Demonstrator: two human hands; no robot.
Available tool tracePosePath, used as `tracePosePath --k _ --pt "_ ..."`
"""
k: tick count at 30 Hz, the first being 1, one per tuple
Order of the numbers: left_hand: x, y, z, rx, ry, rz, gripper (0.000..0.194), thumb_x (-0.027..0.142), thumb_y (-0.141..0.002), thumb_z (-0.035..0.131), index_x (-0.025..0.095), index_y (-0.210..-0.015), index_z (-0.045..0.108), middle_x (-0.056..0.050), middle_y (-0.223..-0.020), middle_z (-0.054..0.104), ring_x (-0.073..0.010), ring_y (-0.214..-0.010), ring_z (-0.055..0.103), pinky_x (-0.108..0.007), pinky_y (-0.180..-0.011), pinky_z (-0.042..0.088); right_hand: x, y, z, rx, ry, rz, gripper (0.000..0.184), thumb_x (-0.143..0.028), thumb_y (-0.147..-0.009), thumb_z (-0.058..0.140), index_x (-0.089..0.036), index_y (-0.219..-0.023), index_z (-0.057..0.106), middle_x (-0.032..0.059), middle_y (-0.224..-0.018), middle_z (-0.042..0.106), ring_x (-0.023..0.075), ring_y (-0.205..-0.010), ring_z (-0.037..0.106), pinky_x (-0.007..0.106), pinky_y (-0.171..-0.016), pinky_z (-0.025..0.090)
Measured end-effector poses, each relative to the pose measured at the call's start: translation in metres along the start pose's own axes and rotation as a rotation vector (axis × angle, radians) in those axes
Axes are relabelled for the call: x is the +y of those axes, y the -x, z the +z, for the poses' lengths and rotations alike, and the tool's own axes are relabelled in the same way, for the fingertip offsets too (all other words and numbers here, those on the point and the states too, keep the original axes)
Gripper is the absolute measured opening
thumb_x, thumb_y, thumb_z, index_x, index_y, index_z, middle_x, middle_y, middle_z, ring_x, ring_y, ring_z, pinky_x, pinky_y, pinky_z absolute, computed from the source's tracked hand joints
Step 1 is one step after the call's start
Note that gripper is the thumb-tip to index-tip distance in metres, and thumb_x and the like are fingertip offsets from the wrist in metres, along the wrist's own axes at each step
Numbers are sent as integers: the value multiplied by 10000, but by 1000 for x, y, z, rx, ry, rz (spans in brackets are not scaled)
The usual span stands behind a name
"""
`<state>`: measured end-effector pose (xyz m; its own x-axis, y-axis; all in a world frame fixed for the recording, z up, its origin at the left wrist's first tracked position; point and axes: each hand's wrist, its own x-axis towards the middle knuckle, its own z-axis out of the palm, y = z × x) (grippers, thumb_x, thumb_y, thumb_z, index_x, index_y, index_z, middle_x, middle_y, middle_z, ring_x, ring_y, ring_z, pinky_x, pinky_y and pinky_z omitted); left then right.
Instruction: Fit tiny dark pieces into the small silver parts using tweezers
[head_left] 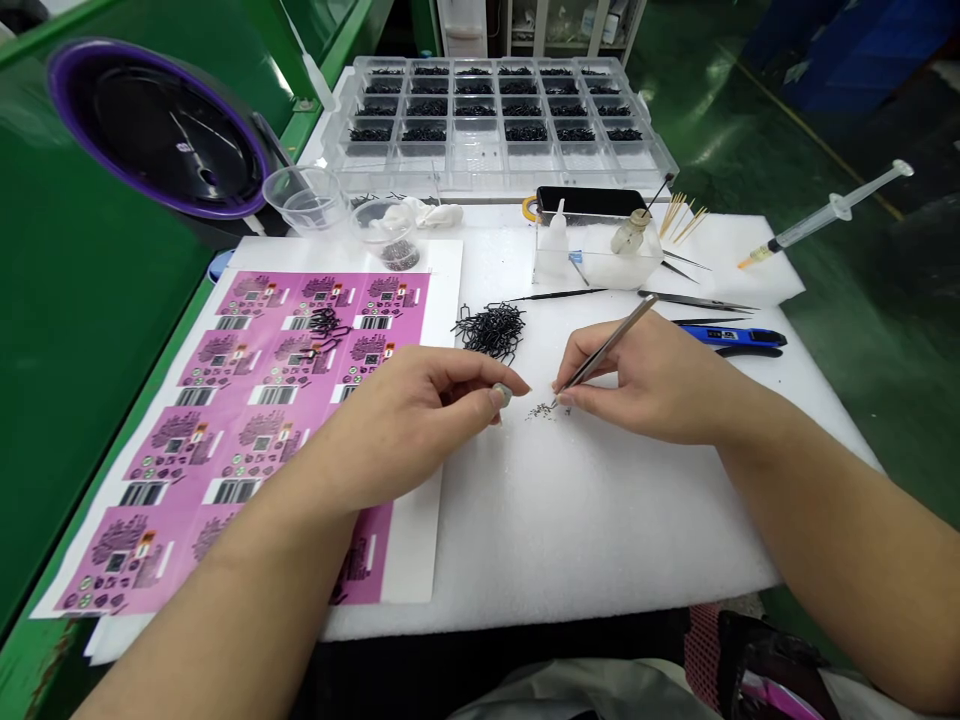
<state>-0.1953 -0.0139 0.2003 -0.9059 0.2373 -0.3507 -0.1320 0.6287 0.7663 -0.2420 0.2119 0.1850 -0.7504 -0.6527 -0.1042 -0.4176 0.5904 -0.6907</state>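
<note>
My right hand (pixel 637 380) grips metal tweezers (pixel 611 345) like a pen, their tips down at a scatter of tiny metallic bits (pixel 541 410) on the white foam board (pixel 600 530). Just left of the bits, my left hand (pixel 427 410) is closed in a pinch, with a small grey lump (pixel 504 394) between thumb and forefinger; its exact kind is unclear. Behind my left fingertips lies a heap of bent black wire-like pieces (pixel 491 330). A few more black pieces (pixel 324 330) rest on the pink printed label sheet (pixel 255 365) under my left forearm.
A clear compartment case (pixel 487 155) of black pieces stands at the back. Before it are plastic cups (pixel 307 200), a clear box (pixel 592 260) with a glass bottle (pixel 631 232), and a phone (pixel 592 200). Blue-handled pliers (pixel 731 336) and a syringe (pixel 825 215) lie right; a purple-rimmed round device (pixel 161 130) stands left.
</note>
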Motion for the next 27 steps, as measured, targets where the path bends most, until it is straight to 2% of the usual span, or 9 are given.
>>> tracePosePath --k 14,27 --pt "1 0 1 -12 5 -9 226 328 -851 575 282 -974 758 3 -732 692 -206 -786 651 -297 -670 466 0 -1 0 10 1 29 55 -245 -813 655 -224 -834 702 -4 -795 723 182 -775 675 349 -788 556" --pt "1 2 0 -21 -10 -2 241 329 -849 568 274 -987 758 -12 -753 705 -221 -800 660 -313 -687 487 0 -1 1 9 -9 22 57 -248 -816 658 -215 -831 702 14 -793 728 197 -771 682 354 -773 558"
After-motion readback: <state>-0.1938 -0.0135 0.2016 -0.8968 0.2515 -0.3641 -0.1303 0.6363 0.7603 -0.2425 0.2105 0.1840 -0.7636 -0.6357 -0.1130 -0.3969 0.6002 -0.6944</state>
